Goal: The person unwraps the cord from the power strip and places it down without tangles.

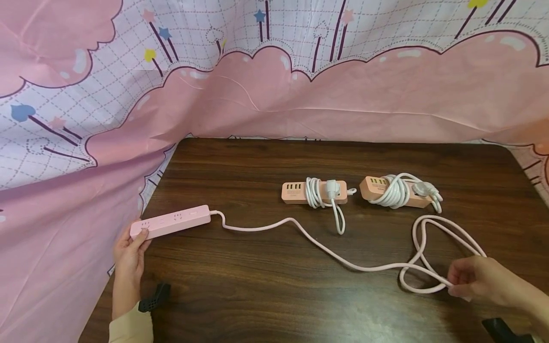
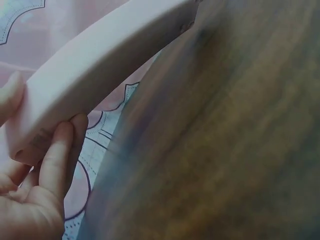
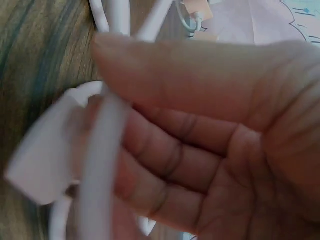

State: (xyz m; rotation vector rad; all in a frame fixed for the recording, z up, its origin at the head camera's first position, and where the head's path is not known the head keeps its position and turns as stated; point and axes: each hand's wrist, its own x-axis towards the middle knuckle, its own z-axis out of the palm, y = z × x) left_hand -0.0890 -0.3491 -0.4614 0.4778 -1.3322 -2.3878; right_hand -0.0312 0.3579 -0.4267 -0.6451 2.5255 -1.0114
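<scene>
My left hand (image 1: pixel 130 255) grips the outer end of a pink power strip (image 1: pixel 171 222) at the table's left side. In the left wrist view, the thumb lies on one face of the strip (image 2: pixel 95 62) and the fingers press the underside. From its other end a pale pink cord (image 1: pixel 326 247) runs across the table to the right, ending in loose loops. There my right hand (image 1: pixel 486 280) pinches the cord between thumb and fingers. The right wrist view shows a pale plug (image 3: pixel 45 150) beside those fingers, with a blurred length of cord (image 3: pixel 102 170) in front.
Two peach power strips lie toward the back, one near the middle (image 1: pixel 291 192) and another (image 1: pixel 371 188) to its right. White cords are wound round both, with plugs seated in them. Beneath is a dark wooden table (image 1: pixel 240 295); a patterned pink curtain (image 1: pixel 343 100) hangs behind and at left.
</scene>
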